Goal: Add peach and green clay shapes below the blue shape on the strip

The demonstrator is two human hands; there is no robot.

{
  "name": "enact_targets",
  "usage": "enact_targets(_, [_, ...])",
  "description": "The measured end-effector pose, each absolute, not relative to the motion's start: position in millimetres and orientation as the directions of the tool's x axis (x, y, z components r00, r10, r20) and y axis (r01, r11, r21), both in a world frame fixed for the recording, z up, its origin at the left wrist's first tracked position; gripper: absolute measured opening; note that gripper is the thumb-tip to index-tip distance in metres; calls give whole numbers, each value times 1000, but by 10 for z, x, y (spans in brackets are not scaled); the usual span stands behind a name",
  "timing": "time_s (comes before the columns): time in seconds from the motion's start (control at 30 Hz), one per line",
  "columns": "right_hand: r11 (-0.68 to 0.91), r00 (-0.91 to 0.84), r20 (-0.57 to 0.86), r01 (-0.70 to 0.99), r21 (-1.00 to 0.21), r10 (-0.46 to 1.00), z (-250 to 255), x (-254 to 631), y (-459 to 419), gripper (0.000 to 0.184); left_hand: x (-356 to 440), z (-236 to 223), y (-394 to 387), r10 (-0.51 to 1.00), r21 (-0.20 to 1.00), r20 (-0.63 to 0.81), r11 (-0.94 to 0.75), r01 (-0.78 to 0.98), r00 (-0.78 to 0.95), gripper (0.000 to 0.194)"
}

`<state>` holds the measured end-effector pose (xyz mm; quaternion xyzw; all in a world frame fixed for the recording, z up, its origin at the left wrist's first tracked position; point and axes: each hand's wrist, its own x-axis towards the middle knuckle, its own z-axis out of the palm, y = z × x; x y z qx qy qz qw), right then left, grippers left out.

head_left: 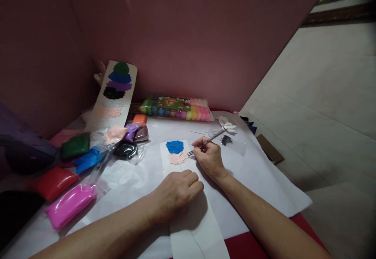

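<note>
Any grip beneath the curled left hand (179, 192) is hidden and cannot be told. By the right hand (210, 159) a ridge-handled fork (216, 134) is held, tines at grooved peach clay (177, 158) on the central white card (192, 231), its near end cut off.

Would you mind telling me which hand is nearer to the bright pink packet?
Left: the left hand is to the right of the bright pink packet, while the right hand is farther right, holding a fork.
</note>
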<state>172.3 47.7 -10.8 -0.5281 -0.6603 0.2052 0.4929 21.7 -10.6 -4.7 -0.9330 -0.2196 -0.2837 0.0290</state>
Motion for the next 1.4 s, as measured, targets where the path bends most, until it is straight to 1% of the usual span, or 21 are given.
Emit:
enact_targets(0.17, [370,14,428,479,-796,904,-107,1715,469,8,217,-52,-101,395,64,526,-901,428,753,22])
enact_targets(0.37, [388,-16,427,449,-805,904,-89,1697,459,8,230,-72,-87,385,59,568,-901,431,727,24])
enact_targets(0.6, [387,-55,408,458,-801,911,-70,1686,445,9,228,-64,-107,394,74,561,-900,430,728,25])
enact_targets(0.7, [375,-45,403,472,-798,914,-52,1676,436,9,224,-77,-108,394,77,568,-899,430,722,25])
enact_targets(1.07, [378,7,449,528,-761,893,-88,1695,456,8,230,-69,-98,387,65,578,-900,432,718,26])
enact_targets(1.23, [372,57,463,514,-773,885,-85,1714,462,9,220,-89,-98,390,67,563,-900,431,728,25])
enact_targets(1.4, [350,70,435,487,-800,898,-92,1717,474,8,231,-92,-86,372,41,563,-905,424,738,22])
